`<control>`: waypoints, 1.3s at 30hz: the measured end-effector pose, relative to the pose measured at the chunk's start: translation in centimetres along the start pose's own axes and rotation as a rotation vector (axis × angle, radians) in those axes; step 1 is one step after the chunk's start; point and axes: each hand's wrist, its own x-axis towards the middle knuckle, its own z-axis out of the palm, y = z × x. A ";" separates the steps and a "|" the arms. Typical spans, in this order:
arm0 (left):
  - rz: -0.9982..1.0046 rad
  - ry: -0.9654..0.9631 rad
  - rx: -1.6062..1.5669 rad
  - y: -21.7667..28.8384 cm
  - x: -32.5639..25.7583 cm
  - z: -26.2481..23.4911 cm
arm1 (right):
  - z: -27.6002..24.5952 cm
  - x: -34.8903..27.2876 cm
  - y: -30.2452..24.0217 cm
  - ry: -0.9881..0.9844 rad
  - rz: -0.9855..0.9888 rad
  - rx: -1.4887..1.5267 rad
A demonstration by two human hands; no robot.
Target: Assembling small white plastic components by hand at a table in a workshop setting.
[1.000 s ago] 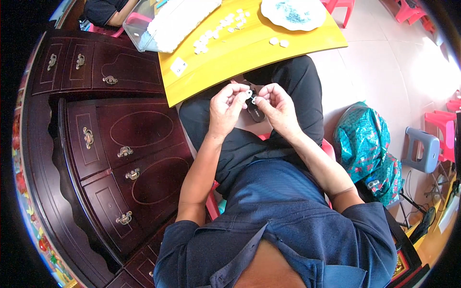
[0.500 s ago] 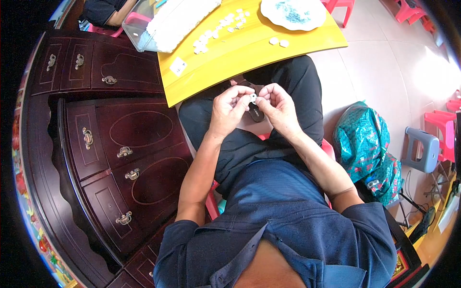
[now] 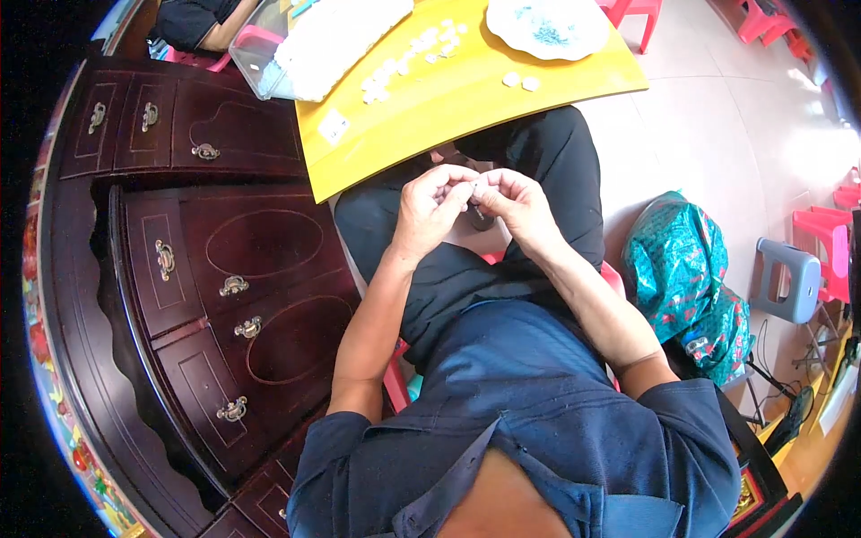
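I see the bare left hand [image 3: 430,208] and bare right hand [image 3: 518,211] have closed in mid-frame, so the work now looks like pressing. Fingertips pinch tight on a small white plastic-looking piece [image 3: 475,186] between them. Fingers hide most of it; I can't tell its shape.

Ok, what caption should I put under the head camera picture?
Left hand and right hand meet, pinching something mostly hidden, beside a yellow table dotted with small white pieces.

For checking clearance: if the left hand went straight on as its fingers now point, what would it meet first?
The left hand would probably meet the right hand, just ahead; whether they already touch is unclear.
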 end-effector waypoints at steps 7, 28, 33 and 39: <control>0.158 0.003 0.367 2.0 -0.2 0.9 | -1.0 0.6 0.8 -0.021 0.166 0.146; 0.355 0.076 0.538 0.8 0.0 0.8 | -0.9 0.4 1.0 0.061 0.267 0.302; 0.348 0.062 0.514 0.4 0.1 0.8 | -1.1 0.3 1.1 0.070 0.192 0.202; 0.350 0.046 0.491 0.3 0.3 0.8 | -0.6 0.2 1.2 0.121 0.103 0.151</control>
